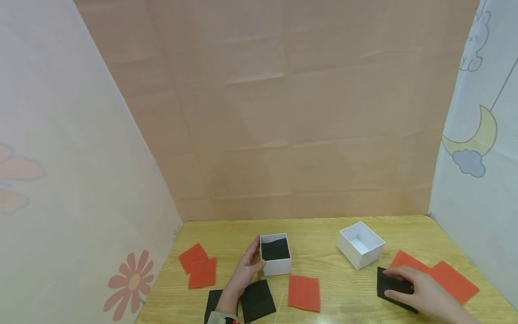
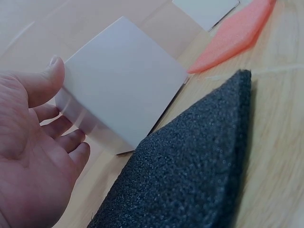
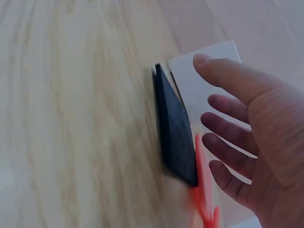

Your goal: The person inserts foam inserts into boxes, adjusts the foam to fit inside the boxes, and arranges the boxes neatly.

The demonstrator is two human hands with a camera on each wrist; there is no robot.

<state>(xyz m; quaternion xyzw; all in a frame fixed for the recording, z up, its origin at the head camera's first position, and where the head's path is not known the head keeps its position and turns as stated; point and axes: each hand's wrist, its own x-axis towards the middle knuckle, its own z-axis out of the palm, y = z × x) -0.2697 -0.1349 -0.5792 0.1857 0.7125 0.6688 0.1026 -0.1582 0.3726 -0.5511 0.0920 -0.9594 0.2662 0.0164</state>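
My left hand (image 1: 243, 271) holds the left side of a small open white box (image 1: 277, 269), its thumb at the near corner and fingers along the side. Inside that box lies a black foam square (image 1: 275, 250). In the left wrist view, another black foam square (image 2: 190, 156) lies close in front of the box. Over at the right, my right hand (image 1: 422, 288) hovers over a black foam piece (image 1: 384, 284), fingers loosely bent. The right wrist view shows a gap between those fingers and the black foam (image 3: 175, 128).
A second open white box (image 1: 361, 247) stands right of centre. Orange foam squares lie at the left (image 1: 202, 273), front middle (image 1: 304, 293) and right (image 1: 455, 280). A black square (image 1: 212, 303) is partly behind the left forearm. Fabric walls enclose the wooden table (image 1: 332, 297).
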